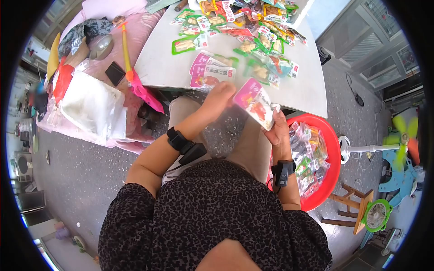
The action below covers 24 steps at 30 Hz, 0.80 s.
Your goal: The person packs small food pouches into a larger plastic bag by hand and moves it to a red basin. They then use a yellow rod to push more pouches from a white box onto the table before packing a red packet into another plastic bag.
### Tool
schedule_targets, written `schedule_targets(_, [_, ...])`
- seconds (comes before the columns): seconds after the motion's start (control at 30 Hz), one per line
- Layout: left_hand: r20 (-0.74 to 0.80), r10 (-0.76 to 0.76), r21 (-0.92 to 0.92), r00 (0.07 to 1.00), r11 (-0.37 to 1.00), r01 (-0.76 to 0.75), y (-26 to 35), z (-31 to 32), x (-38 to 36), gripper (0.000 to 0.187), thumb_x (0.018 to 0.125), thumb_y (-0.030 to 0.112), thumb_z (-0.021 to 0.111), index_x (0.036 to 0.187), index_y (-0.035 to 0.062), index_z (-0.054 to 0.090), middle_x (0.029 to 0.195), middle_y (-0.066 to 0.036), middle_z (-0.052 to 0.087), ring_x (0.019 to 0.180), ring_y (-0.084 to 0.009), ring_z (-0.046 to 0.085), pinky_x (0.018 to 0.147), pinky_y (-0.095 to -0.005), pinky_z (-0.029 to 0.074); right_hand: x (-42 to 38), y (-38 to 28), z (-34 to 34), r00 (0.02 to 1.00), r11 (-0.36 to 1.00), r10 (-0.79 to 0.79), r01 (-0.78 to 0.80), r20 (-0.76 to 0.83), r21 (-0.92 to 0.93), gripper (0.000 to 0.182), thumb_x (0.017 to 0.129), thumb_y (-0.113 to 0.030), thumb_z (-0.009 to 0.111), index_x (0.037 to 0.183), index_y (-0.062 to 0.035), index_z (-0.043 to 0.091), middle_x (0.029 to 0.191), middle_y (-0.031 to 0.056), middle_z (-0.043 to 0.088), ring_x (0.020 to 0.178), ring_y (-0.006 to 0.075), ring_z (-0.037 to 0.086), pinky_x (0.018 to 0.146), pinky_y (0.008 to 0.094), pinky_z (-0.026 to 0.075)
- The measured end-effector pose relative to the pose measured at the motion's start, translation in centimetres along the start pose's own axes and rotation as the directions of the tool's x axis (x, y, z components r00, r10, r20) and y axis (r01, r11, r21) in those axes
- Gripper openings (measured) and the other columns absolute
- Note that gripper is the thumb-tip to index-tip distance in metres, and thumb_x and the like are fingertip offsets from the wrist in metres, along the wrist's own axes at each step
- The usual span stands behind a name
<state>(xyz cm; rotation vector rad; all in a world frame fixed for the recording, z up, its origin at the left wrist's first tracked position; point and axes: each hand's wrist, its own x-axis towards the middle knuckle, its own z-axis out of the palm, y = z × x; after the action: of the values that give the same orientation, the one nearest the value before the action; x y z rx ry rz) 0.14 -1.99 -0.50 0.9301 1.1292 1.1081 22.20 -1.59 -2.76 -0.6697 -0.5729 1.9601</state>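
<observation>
My right hand (279, 128) grips the lower right corner of a pink and white food packet (256, 103), held tilted above the front edge of the white table (153, 58). My left hand (220, 97) is beside the packet's left edge, its fingers curled at the table's front edge; what it holds, if anything, is hidden. Just beyond the left hand lie pink and white packets (212, 76), partly overlapping. Green-edged packets (261, 72) lie behind the held one.
A heap of mixed packets (266, 22) covers the table's far side. On the right, a red basin (333, 149) holds many packets. Left of the table, a pink-covered surface (135, 43) bears a phone (115, 73), white bags and a yellow-handled pink item (128, 58). A wooden stool (357, 207) stands right.
</observation>
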Motion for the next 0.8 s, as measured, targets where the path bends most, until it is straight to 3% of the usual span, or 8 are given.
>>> schedule_targets(0.03, [-0.080,0.199,0.304,0.977,0.938,-0.166,0.5,0.3,0.1,0.024,0.077,0.021,0.051,0.091,0.0027,0.049,0.083,-0.009,0.052,0.073,-0.0228,0.055,0.064,-0.0357,0.044,0.0,-0.5,-0.7,0.997,1.000,-0.031,0.031,-0.064,-0.001,0.021,0.081,-0.021,0.051,0.097,-0.0079,0.047,0.094,0.0046,0.055,0.081,0.0192,0.057,0.061,0.0329,0.050])
schedule_targets(0.07, [-0.092,0.403,0.586,0.910,0.761,-0.278,1.0,0.8,0.2,0.025,0.075,0.022,0.054,0.089,0.0027,0.050,0.080,-0.010,0.051,0.070,-0.0234,0.055,0.061,-0.0352,0.044,0.0,-1.0,-1.4,0.986,0.995,-0.097,0.092,-0.137,-0.042,0.015,0.084,-0.018,0.046,0.095,-0.0071,0.047,0.092,0.0043,0.055,0.079,0.0191,0.057,0.063,0.0329,0.049])
schedule_targets(0.1, [-0.036,0.585,0.809,0.810,0.493,-0.320,1.2,1.3,0.3,0.026,0.073,0.023,0.056,0.088,0.0026,0.050,0.078,-0.011,0.051,0.067,-0.0240,0.054,0.058,-0.0348,0.043,-0.1,-1.6,0.0,0.952,0.981,-0.192,0.185,-0.240,-0.052,0.016,0.086,-0.010,0.039,0.097,0.0002,0.044,0.098,0.0123,0.053,0.086,0.0230,0.056,0.069,0.0355,0.049])
schedule_targets(0.2, [0.108,0.579,0.964,0.808,0.138,-0.228,1.4,2.5,1.0,0.032,0.067,0.026,0.060,0.086,0.0021,0.051,0.075,-0.014,0.050,0.066,-0.0280,0.054,0.056,-0.0369,0.044,0.6,-2.2,-1.8,0.927,0.962,-0.271,0.247,-0.259,-0.119,0.016,0.085,-0.008,0.040,0.097,0.0026,0.044,0.097,0.0135,0.052,0.086,0.0222,0.055,0.073,0.0356,0.048])
schedule_targets(0.4, [0.082,0.499,0.982,0.862,0.105,-0.154,-0.5,3.0,3.2,0.018,0.068,0.019,0.053,0.076,0.0030,0.050,0.072,-0.014,0.052,0.068,-0.0323,0.054,0.057,-0.0414,0.044,1.5,-1.9,-1.4,0.919,0.928,-0.336,0.286,-0.204,-0.240,0.016,0.083,-0.007,0.044,0.095,0.0029,0.045,0.092,0.0106,0.053,0.079,0.0167,0.055,0.071,0.0295,0.047])
schedule_targets(0.53, [-0.005,0.502,0.961,0.865,0.240,-0.134,-0.2,2.6,3.3,0.013,0.071,0.016,0.047,0.074,0.0027,0.049,0.074,-0.015,0.053,0.068,-0.0335,0.053,0.058,-0.0422,0.043,2.4,-1.8,-0.8,0.930,0.943,-0.297,0.250,-0.214,-0.221,0.016,0.083,-0.007,0.043,0.095,0.0040,0.045,0.090,0.0106,0.054,0.078,0.0178,0.057,0.069,0.0293,0.048])
schedule_targets(0.8, [0.012,0.486,0.952,0.874,0.261,-0.158,1.6,2.7,1.4,0.014,0.074,0.016,0.045,0.076,0.0032,0.050,0.076,-0.016,0.053,0.068,-0.0343,0.053,0.058,-0.0430,0.042,3.9,-1.8,1.6,0.991,0.976,-0.074,0.048,-0.114,-0.215,0.020,0.084,-0.009,0.043,0.096,0.0071,0.044,0.093,0.0141,0.053,0.080,0.0206,0.057,0.070,0.0323,0.049])
